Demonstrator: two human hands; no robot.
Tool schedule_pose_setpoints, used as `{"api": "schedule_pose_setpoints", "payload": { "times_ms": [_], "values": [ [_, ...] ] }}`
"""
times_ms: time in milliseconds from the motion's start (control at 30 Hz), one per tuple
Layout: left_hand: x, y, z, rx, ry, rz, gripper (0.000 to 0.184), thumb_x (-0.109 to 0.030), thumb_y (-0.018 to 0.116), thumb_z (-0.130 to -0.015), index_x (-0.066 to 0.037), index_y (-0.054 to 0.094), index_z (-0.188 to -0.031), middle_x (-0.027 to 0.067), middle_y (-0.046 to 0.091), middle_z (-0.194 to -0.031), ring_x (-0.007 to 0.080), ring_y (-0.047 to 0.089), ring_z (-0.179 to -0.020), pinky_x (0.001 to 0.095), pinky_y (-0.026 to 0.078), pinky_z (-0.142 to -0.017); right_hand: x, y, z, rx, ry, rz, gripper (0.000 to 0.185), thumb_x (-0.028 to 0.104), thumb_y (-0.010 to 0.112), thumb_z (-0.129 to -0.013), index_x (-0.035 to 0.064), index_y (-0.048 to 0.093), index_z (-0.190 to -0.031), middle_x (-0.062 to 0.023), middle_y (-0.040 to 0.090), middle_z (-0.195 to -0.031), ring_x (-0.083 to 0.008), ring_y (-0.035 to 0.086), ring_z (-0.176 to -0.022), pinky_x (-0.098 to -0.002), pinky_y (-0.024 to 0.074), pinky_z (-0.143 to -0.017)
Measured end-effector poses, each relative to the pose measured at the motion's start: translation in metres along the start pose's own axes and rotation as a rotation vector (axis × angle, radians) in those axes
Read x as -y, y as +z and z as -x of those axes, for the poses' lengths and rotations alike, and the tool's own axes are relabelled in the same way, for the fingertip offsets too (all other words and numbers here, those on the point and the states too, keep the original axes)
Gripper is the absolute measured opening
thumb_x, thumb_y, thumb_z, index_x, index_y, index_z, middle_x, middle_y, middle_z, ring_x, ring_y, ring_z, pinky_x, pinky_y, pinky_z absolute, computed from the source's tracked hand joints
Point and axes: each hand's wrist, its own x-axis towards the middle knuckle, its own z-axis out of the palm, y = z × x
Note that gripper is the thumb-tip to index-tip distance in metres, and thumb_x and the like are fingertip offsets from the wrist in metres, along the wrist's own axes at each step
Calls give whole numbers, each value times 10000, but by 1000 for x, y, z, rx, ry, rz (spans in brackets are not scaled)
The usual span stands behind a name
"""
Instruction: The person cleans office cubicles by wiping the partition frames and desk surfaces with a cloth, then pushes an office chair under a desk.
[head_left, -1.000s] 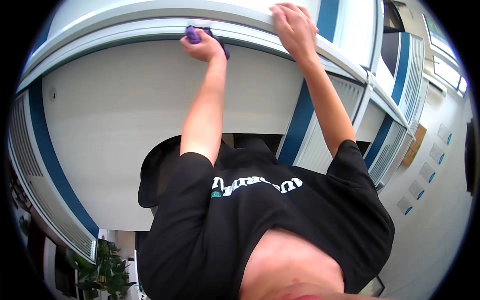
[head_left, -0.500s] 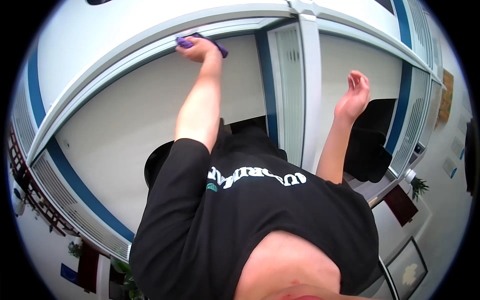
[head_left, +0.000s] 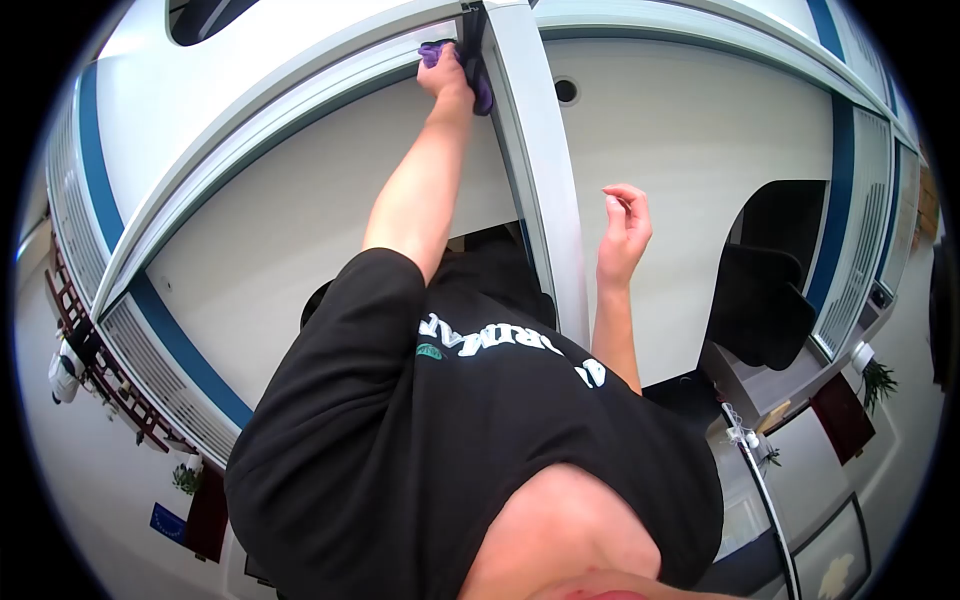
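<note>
My left hand is closed around a purple cloth, which hangs out on both sides of the fingers. It holds the cloth against the pale rail along the top of the partition, at the corner by the upright post. To the right of the post, my right hand is raised in the air over the white desk surface. Its fingers are loosely curled and apart from the thumb, with nothing visible in them.
Another white desk surface lies under my left arm. A black chair stands at the right. Blue-edged partitions with slatted panels border both sides. A round cable hole is in the right desk. A potted plant is farther right.
My left hand has slid the cloth rightward along the rail to the corner post. My right hand has shifted left and a little lower in view. The camera view has shifted too.
</note>
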Motion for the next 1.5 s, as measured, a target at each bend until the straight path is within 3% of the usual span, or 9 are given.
{"api": "schedule_pose_setpoints", "payload": {
  "times_ms": [133, 433, 633, 900, 1033, 1233, 1267, 1333, 1500],
  "values": [
    [-33, -52, -5, 95, 164, -829, 297, -149, 882, -702, -31, 765, -948, 50, 737, -906, 144, 684, -753, 348, 564, -697, 1, -9, -10, -26, 66, -30, 116, 47, 552, -963, 11, 662, -982, -30, 643, -991, -120, 569, -976, -268, 444, -929],
    [-27, -38, -13, 260, -152, 188, 294, -108, 873, -751, 6, 694, -955, 51, 697, -867, 160, 668, -714, 343, 562, -641, 7, -6, -11, -27, 20, -64, 110, 44, 558, -963, 7, 660, -982, -21, 633, -967, -100, 557, -921, -251, 445, -865],
    [-7, 0, -22, -13, -265, 145, 386, -109, 878, -668, 66, 685, -952, 124, 714, -914, 221, 684, -757, 388, 576, -708, 10, -1, 15, -23, 54, -46, 124, 63, 552, -956, 6, 661, -978, -43, 651, -972, -136, 582, -968, -295, 456, -934],
    [-29, -121, -30, 267, -37, -355, 299, -176, 861, -749, -35, 731, -977, 65, 715, -886, 172, 684, -743, 345, 565, -656, 39, 10, 10, 74, -14, -138, 132, 35, 534, -948, -5, 656, -977, -48, 646, -958, -137, 587, -963, -289, 460, -928],
    [-39, -261, 18, 344, -26, -379, 290, -200, 804, -839, -39, 708, -1060, 62, 716, -906, 157, 678, -760, 312, 557, -690, 106, 44, -3, 419, -24, -297, 157, 31, 526, -924, -29, 656, -988, -77, 642, -991, -146, 579, -982, -297, 452, -931],
    [-75, -435, 128, 42, 57, -215, 336, -191, 798, -846, -30, 689, -1121, 54, 710, -1001, 144, 679, -864, 316, 553, -784, 244, 137, 67, 1792, -188, -1082, 440, 286, 550, -851, -35, 696, -1114, -168, 666, -1090, -253, 620, -1026, -341, 462, -931],
    [-76, -463, 128, -153, -186, -233, 349, -164, 791, -852, -15, 680, -1147, 53, 702, -1013, 152, 680, -866, 312, 563, -784, 267, 146, 97, 1979, -125, -1231, 457, 311, 559, -864, -29, 697, -1136, -170, 670, -1110, -253, 619, -1027, -335, 465, -918],
    [-116, -485, 187, -60, 127, -39, 243, -193, 760, -882, -53, 687, -1068, 26, 692, -994, 130, 658, -859, 282, 547, -771, 297, 147, 162, 2251, 67, -1531, 493, 361, 577, -888, -17, 699, -1179, -174, 677, -1149, -253, 618, -1029, -323, 470, -893],
    [-105, -602, 253, -193, 245, 255, 199, -187, 730, -905, -71, 643, -1041, 35, 661, -907, 146, 658, -748, 282, 558, -682, 321, 114, 293, 2361, 457, -1989, 538, 396, 582, -885, -21, 685, -1208, -186, 665, -1195, -251, 604, -1030, -321, 458, -894]
  ]
}}
